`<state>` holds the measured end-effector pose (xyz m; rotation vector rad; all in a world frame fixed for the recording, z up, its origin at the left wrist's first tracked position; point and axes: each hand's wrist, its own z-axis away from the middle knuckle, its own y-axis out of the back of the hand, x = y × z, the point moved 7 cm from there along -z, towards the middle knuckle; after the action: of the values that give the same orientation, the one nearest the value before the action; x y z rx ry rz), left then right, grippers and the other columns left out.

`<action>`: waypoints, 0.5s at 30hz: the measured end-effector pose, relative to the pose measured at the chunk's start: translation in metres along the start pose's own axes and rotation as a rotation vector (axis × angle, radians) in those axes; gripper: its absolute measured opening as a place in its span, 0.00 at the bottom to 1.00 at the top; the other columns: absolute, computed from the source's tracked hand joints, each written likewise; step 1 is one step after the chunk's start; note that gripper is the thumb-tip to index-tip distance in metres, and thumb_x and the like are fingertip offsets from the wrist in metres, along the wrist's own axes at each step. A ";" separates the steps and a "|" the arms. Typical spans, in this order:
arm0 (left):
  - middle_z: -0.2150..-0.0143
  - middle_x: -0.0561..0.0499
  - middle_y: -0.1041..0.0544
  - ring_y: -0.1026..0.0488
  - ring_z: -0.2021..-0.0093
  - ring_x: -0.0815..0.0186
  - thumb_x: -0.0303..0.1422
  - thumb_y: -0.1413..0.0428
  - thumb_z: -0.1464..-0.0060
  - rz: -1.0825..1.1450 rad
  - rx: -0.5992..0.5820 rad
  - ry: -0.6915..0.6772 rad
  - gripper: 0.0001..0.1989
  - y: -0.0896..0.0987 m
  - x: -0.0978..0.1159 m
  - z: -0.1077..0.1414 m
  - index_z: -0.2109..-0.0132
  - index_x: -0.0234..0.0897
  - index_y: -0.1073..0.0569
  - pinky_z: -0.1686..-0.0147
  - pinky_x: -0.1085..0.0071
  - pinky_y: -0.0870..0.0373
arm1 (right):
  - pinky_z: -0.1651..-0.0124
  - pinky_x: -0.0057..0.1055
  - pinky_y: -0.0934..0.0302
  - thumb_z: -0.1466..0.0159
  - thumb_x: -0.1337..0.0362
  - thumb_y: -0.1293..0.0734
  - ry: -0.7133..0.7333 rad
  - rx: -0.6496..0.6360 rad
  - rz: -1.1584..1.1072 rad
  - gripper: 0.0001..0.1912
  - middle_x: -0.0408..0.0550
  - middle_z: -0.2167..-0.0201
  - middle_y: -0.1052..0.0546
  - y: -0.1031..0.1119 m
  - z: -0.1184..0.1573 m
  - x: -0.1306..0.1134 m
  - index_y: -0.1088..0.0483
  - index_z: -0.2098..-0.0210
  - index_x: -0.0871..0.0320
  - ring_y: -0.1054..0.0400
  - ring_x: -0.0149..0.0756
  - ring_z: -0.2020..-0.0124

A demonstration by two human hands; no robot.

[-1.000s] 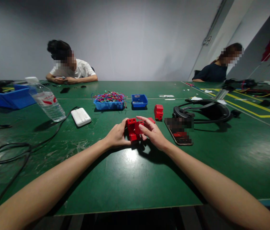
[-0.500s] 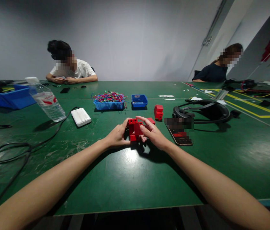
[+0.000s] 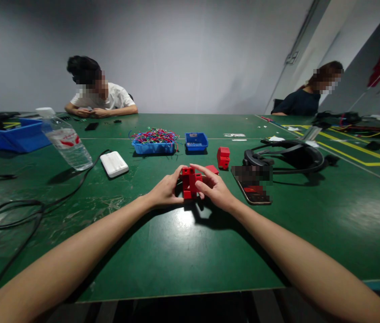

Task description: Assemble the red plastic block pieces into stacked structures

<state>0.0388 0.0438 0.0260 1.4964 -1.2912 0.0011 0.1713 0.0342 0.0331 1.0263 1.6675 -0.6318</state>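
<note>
Between my hands, just above the green table point(image 3: 163, 264), is a red block-like part point(image 3: 186, 183) with an open recess and small holes in its top. My left hand point(image 3: 167, 190) grips its left side, thumb low and fingers at the top. On the other side, my right hand point(image 3: 215, 187) holds a smaller red piece point(image 3: 198, 180) against it, with the thumb in front. Whether the two pieces are joined I cannot tell. Behind my right fingers lies a flat red piece point(image 3: 212, 169), partly hidden. Farther back stands another red block point(image 3: 223, 158).
A blue tray of coloured wires point(image 3: 154, 147) and a small blue bin point(image 3: 196, 142) stand behind. To the right are a phone point(image 3: 254, 193) and a black headset point(image 3: 284, 157). A white box point(image 3: 113, 164), a tilted water bottle point(image 3: 65, 141) and a black cable point(image 3: 43, 208) are left.
My right thumb and fingers have shifted slightly on the smaller red piece, and the red parts have turned a little. My left hand keeps its grip.
</note>
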 end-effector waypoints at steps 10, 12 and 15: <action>0.54 0.44 0.22 0.22 0.61 0.58 0.41 0.36 0.52 -0.023 0.001 0.013 0.44 0.000 -0.002 0.000 0.34 0.39 0.49 0.60 0.64 0.27 | 0.72 0.27 0.38 0.37 0.52 0.33 0.023 0.002 0.031 0.30 0.46 0.64 0.25 -0.003 0.000 0.002 0.39 0.39 0.54 0.34 0.28 0.75; 0.55 0.45 0.22 0.22 0.62 0.59 0.42 0.36 0.52 -0.018 -0.006 0.020 0.44 0.000 -0.001 0.000 0.34 0.39 0.49 0.60 0.64 0.27 | 0.72 0.27 0.37 0.38 0.51 0.32 -0.005 0.031 0.007 0.32 0.45 0.65 0.26 -0.002 0.001 0.004 0.43 0.38 0.54 0.34 0.28 0.75; 0.54 0.44 0.22 0.22 0.60 0.58 0.42 0.36 0.51 -0.031 -0.019 0.017 0.44 0.000 -0.001 0.000 0.34 0.39 0.51 0.57 0.62 0.27 | 0.69 0.29 0.34 0.39 0.51 0.31 -0.029 0.071 -0.038 0.36 0.43 0.67 0.27 -0.001 0.001 0.006 0.48 0.37 0.53 0.30 0.32 0.70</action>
<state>0.0389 0.0442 0.0254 1.4971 -1.2513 -0.0184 0.1707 0.0349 0.0268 1.0329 1.6524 -0.7330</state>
